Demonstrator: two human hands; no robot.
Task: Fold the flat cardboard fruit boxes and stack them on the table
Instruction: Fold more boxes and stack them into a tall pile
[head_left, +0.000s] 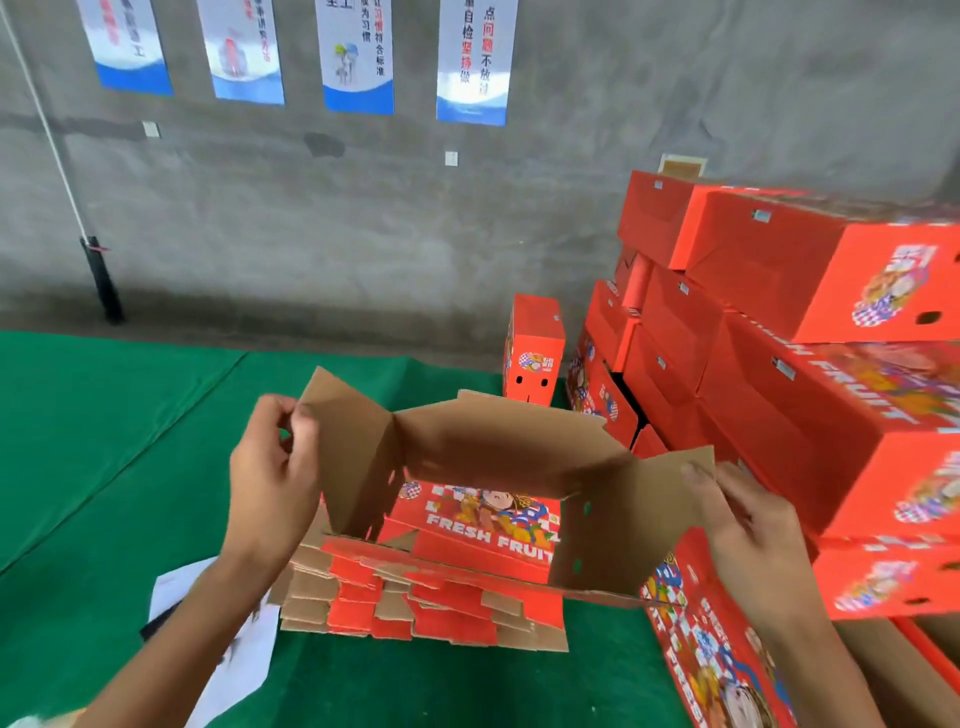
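Head view: box (498, 457) held open-side up, long axis left-right.

1. At my six o'clock, I read "FRESH FRUIT" on the top flat box (483, 525).
2. At three o'clock, "FRUIT" shows on a stacked folded box (852, 384).
3. At twelve o'clock, wall posters (475, 57) carry Chinese characters.

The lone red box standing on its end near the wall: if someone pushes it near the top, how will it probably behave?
The lone red box stands tall on a narrow end, so a push would probably tip it rather than slide it. It is thin folded cardboard, likely empty and light for its size. The green cloth beneath probably grips its base, which favours tipping.
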